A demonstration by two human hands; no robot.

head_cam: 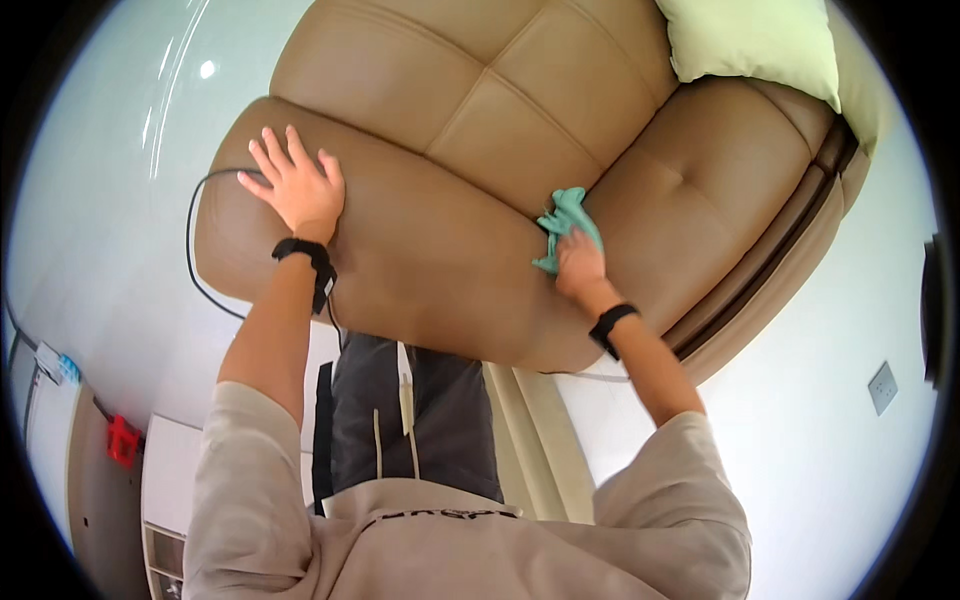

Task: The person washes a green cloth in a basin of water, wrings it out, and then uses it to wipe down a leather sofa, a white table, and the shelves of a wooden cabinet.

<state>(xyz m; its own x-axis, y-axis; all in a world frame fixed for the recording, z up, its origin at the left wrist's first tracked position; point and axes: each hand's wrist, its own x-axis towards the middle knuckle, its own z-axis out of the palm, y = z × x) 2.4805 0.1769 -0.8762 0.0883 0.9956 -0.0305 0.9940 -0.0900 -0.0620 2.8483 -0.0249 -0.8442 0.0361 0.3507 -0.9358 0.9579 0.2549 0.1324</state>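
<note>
My left hand (300, 184) lies flat with spread fingers on the brown leather armrest or padded edge (420, 247) of a sofa, and holds nothing. Toward the right, my right hand (581, 262) grips a crumpled teal cloth (568, 217) against the leather, where this padded part meets the stitched panels (517, 97) and another cushion (697, 172). The right fingers are slightly blurred and partly hidden in the cloth. Both wrists wear black bands. A black cable (191, 247) loops over the sofa's left end, close to my left hand.
A pale yellow-green pillow (754, 45) rests at the sofa's upper right. A wall socket (883, 388) is at far right. At lower left are a white cabinet (171, 472) and a red object (122, 441). A beige curtain or panel (540, 442) hangs near my legs.
</note>
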